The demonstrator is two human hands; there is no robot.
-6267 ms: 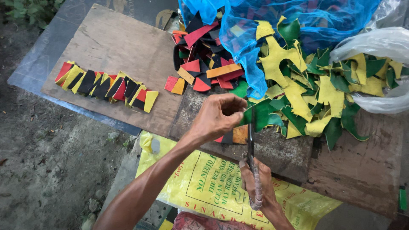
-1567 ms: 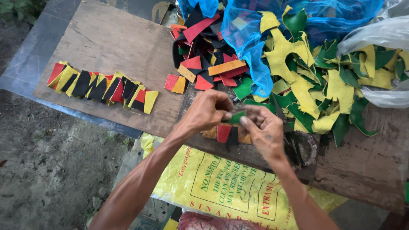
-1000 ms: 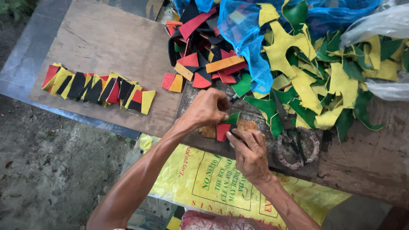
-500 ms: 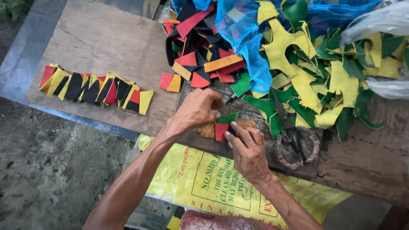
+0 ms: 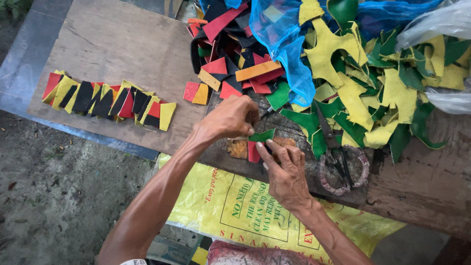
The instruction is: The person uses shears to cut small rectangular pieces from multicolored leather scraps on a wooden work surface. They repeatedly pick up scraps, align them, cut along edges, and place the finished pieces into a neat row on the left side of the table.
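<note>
I look down at my two hands over the desk (image 5: 122, 44). My left hand (image 5: 230, 120) curls shut in a pinch on the left end of a small green piece (image 5: 261, 135). My right hand (image 5: 284, 169) comes up from the near side, and its fingers (image 5: 267, 152) touch the near edge of the green piece and a red piece (image 5: 253, 153) just under it. I cannot tell if the right grip is closed on them or only pressing.

The green piece lies between the two hands, right at both grips, on the dark board (image 5: 294, 122). Its long side runs left to right, and its right end tips a little to the far side. The left hand is nearer its left end, the right hand nearer its middle.

The scissors (image 5: 338, 157) lie just to the right of my right hand, points aimed far and left. A row of cut pieces (image 5: 108, 100) sits well to the left. A big pile of scraps (image 5: 353, 78) lies far and right.
</note>
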